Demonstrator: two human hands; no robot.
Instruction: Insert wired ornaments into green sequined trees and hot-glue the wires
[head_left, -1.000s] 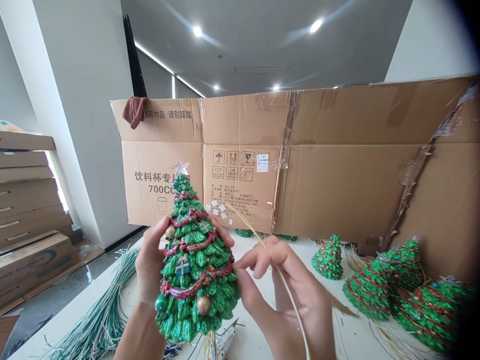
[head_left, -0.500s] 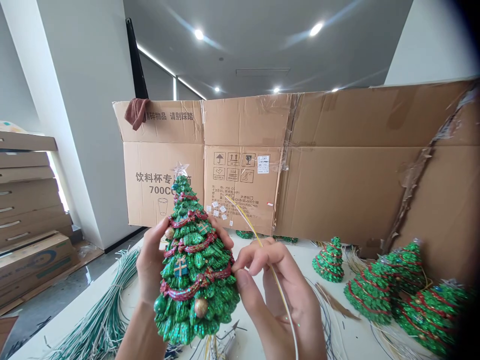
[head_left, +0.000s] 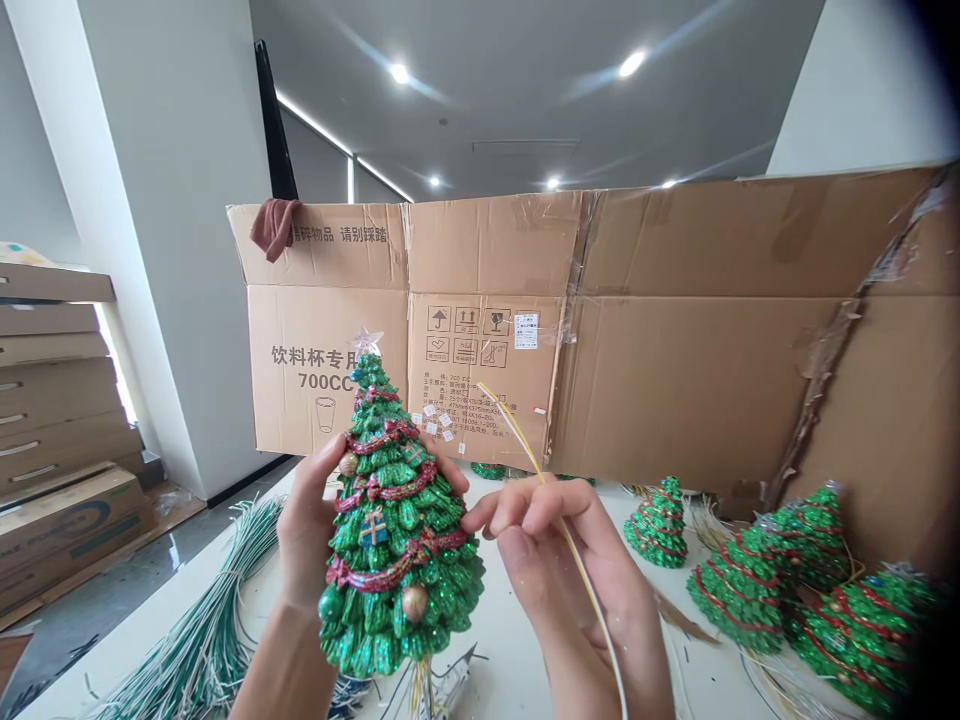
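A glittery green Christmas tree figurine [head_left: 396,540] with red garlands, small gifts, gold balls and a clear star on top stands upright in front of me. My left hand [head_left: 307,525] grips it from behind, fingers wrapped round its back. My right hand [head_left: 559,560] is just right of the tree, its fingers closed on a thin yellow-white wire [head_left: 525,450] that sticks up past the knuckles and trails down over the palm. The index fingertip almost touches the tree's right side.
A white table [head_left: 517,640] lies below. A bundle of green-white wires [head_left: 202,620] lies at the left. Several more tree figurines [head_left: 757,580] stand at the right. A wall of cardboard boxes [head_left: 615,340] rises behind, and flat cartons [head_left: 60,400] are stacked far left.
My right hand has pulled slightly away from the tree and the wire's tip has swung to the right. The tree has shifted a little right and up.
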